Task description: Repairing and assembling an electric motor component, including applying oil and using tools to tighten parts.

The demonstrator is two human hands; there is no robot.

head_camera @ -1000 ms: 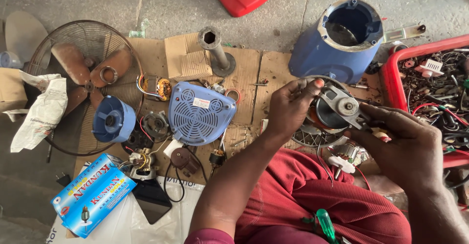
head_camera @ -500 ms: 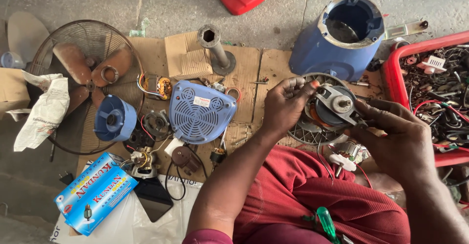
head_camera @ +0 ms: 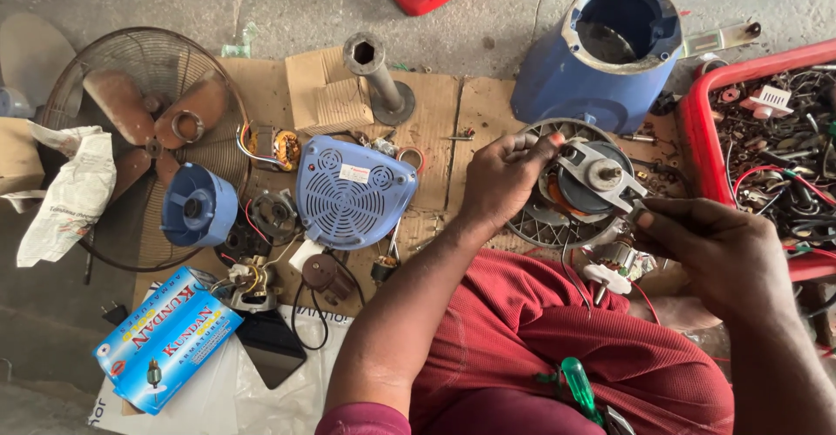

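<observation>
Grey metal motor assembly, one unit on its round ribbed plate, sits between the two hands above the red-clothed lap, far and right of the flattened cardboard on the floor. Left hand pinches its left rim, fingers closed on it. Right hand grips the near right edge, fingers curled shut. Its shaft points up toward the camera. One blue vented cover lies left; one blue housing stands far.
</observation>
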